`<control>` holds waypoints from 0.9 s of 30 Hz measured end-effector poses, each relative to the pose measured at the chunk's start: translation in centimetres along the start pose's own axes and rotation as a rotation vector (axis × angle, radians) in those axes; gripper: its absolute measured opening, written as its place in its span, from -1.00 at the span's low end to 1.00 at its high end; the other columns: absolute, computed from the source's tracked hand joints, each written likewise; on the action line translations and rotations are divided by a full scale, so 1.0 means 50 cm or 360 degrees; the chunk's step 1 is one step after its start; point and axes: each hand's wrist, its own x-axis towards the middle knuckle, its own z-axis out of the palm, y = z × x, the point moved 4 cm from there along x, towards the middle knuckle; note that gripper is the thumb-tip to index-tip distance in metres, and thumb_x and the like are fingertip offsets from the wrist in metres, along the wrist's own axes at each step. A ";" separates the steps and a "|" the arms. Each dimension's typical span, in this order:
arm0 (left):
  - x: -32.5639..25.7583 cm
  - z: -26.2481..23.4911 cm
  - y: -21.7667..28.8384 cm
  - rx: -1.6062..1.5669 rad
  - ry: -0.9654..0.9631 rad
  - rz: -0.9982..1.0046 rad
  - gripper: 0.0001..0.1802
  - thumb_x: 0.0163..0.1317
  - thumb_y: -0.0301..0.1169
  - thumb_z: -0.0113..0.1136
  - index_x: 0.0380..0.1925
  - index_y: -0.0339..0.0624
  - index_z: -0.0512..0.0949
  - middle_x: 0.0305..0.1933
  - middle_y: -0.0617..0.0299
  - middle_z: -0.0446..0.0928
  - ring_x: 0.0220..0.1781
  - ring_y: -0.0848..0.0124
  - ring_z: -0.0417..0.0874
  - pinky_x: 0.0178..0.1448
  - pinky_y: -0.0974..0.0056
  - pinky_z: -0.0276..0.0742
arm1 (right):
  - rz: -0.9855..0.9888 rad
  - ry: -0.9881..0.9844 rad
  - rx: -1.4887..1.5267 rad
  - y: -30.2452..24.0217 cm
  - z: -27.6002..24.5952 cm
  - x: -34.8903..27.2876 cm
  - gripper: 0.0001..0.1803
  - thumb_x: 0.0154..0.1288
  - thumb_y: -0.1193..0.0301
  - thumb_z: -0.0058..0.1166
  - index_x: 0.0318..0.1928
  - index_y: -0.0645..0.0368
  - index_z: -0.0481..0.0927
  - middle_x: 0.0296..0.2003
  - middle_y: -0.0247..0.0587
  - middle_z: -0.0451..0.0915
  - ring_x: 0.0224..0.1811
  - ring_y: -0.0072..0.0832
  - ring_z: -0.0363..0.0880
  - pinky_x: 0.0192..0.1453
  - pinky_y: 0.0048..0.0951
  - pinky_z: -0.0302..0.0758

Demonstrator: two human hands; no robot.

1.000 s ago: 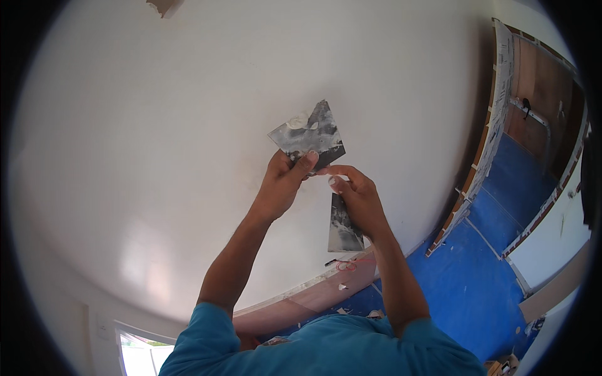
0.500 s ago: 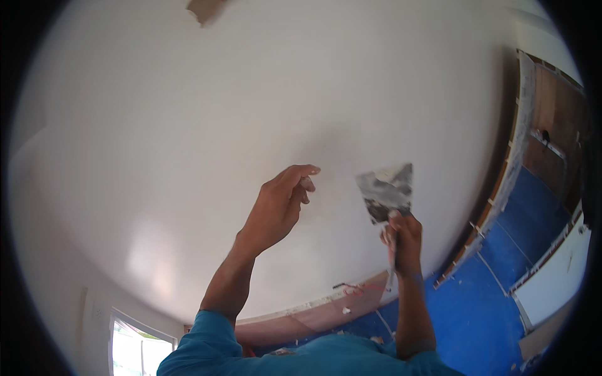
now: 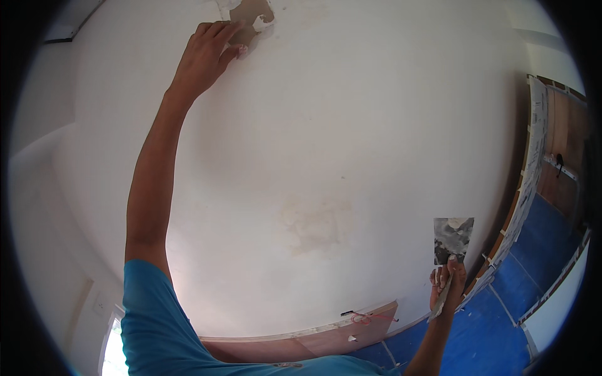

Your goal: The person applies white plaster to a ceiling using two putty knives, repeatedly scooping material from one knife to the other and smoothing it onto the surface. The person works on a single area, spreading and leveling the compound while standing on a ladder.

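Damaged patch [image 3: 249, 14] high on white wall [image 3: 351, 125], top of view, brown under torn white flakes; left hand [image 3: 204, 55] stretched up, fingers [image 3: 224, 30] loosely together, slightly curled, tips touching patch edge. Faint tan stain [image 3: 316, 225] on wall mid-right. Right hand [image 3: 446, 285] low, fingers clamped round handle of putty knife [image 3: 453, 241], smeared grey blade upright, near wall. Blue floor covering [image 3: 501, 326] far right; wooden board [image 3: 326, 341] along wall base

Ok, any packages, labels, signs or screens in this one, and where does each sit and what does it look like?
Printed strip: at the far right, running along the edge of a brown wooden panel; long, narrow, white with small dark markings too small to make out.
No packages, signs or screens in view.
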 end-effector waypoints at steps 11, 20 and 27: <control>0.022 0.001 0.006 -0.0066 -0.0081 -0.0104 -0.76 0.41 -0.56 0.25 0.03 -0.17 0.73 -0.05 0.16 0.71 0.01 0.13 0.68 0.11 0.05 0.67 | 0.0046 0.0066 -0.0086 -0.018 0.022 -0.009 -0.59 0.59 0.24 0.26 -0.44 -0.12 0.39 -0.79 -0.54 0.20 -0.78 -0.67 0.14 -0.50 -0.45 0.20; -0.058 -0.076 0.099 -0.0391 -0.0049 -0.0272 -0.71 0.57 -0.51 0.11 0.18 -0.13 0.69 -0.02 0.18 0.75 0.02 0.18 0.70 0.13 0.02 0.66 | -0.0081 0.0078 -0.0133 -0.037 0.036 -0.010 -0.52 0.55 0.24 0.29 -0.52 -0.10 0.34 -0.81 -0.56 0.17 -0.77 -0.70 0.12 -0.47 -0.45 0.18; 0.144 0.011 0.034 0.0189 0.0011 -0.0003 -0.77 0.46 -0.47 0.24 0.05 -0.16 0.73 -0.11 0.20 0.70 -0.04 0.15 0.66 0.10 0.07 0.69 | 0.0093 0.0003 -0.0082 -0.057 0.065 -0.018 -0.53 0.55 0.30 0.28 -0.52 -0.10 0.32 -0.79 -0.57 0.14 -0.77 -0.70 0.10 -0.46 -0.44 0.14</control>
